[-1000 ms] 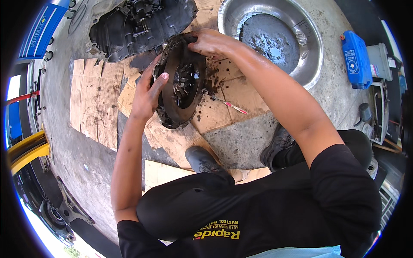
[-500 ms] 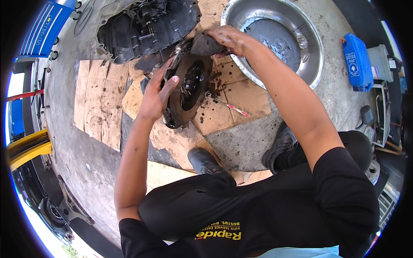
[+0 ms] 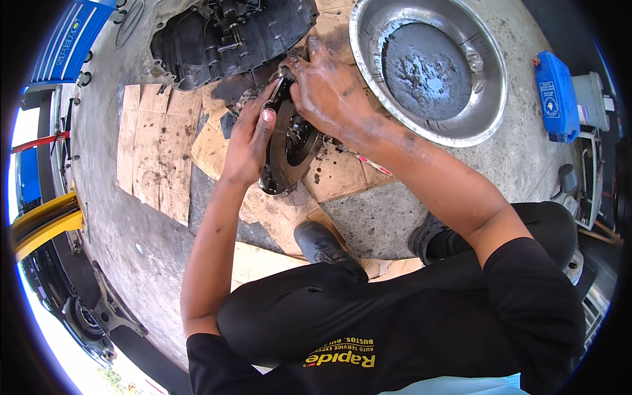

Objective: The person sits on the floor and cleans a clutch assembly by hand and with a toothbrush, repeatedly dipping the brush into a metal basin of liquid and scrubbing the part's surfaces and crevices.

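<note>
dark ring point(image 3: 279, 157) | left fingers point(image 3: 251, 107) — grasping left edge | right fingers point(image 3: 318, 55) — over top, grip unclear

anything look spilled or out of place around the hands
Yes: dark spots and smears mark the cardboard near and left of the round dark part, probably drips of dirty liquid. A red-and-white handle lies loose by the right forearm, which partly covers it. The grey sludge looks contained in the metal basin.

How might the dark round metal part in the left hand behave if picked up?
The round metal part looks rigid and probably heavy, given its broad, solid-looking face. Its glossy, grimy surface may be slippery. Tilted, it might tip if let go.
</note>
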Motion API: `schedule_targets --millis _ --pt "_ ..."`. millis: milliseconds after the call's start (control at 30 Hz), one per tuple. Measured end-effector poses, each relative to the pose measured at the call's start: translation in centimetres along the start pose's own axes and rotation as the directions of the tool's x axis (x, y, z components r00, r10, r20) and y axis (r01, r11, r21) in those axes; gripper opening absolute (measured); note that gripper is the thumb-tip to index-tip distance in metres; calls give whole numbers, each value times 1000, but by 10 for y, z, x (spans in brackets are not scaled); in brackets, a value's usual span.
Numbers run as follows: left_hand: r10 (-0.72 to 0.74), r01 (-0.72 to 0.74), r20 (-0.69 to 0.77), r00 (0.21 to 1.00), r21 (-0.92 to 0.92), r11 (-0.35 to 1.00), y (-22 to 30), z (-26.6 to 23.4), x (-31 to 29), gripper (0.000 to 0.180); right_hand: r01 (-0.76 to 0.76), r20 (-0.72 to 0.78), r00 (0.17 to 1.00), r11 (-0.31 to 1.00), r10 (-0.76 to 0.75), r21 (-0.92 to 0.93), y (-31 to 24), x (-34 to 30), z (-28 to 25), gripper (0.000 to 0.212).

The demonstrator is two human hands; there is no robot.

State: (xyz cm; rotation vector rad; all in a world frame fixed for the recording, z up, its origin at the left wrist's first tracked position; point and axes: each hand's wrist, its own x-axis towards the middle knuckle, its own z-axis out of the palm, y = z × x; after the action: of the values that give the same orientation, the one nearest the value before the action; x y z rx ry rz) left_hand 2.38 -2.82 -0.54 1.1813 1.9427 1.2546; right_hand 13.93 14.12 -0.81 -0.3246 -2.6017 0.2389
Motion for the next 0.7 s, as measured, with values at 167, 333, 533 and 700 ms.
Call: schedule_targets --millis 167,333,533,700 --pt "26 -27 -8 1000 -42 999 -2 1 3 59 -365 164 930 871 328 328 -12 5 -10 31" --pt "14 -14 -9 1000 -34 999 1 7 5 56 -540 287 814 478 505 693 -6 -2 -7 33" --pt "-22 21 -36 999 -29 999 6 10 5 56 -659 575 580 -82 578 747 -18 -1 -19 32" --pt "-96 87 -40 995 -194 977 2 19 6 58 -553 272 766 381 582 741 -33 -15 -17 32"
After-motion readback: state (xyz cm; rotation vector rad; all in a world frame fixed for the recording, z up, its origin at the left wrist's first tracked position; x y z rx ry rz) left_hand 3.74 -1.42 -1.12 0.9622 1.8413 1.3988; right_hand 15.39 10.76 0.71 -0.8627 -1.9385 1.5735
